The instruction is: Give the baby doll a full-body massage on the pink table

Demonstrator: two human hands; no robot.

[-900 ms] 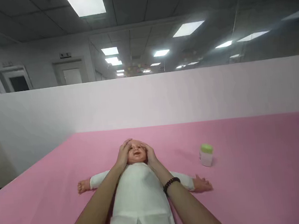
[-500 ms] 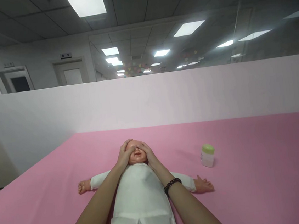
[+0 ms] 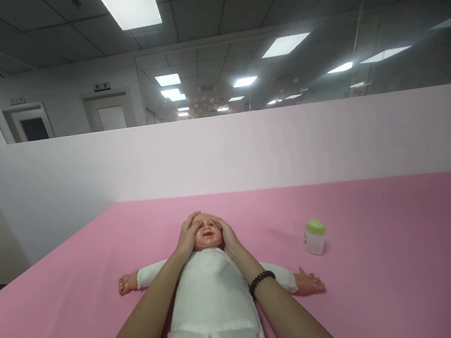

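A baby doll (image 3: 212,294) in white clothes lies on its back on the pink surface (image 3: 382,281), arms spread out to both sides. My left hand (image 3: 188,236) cups the left side of the doll's head, fingers curved over its temple. On the other side of the head, my right hand (image 3: 226,236) rests the same way, with a dark bead bracelet on that wrist. Both thumbs lie beside the doll's eyes, and the face between them is uncovered.
A small white jar with a green lid (image 3: 314,237) stands on the pink surface to the right of the doll. A white partition wall (image 3: 247,145) runs along the far edge. The surface's left edge drops off near a door.
Half a second ago my thumbs covered the doll's eyes and forehead. They have slid outward, so the eyes show again. The doll and jar have stayed put.
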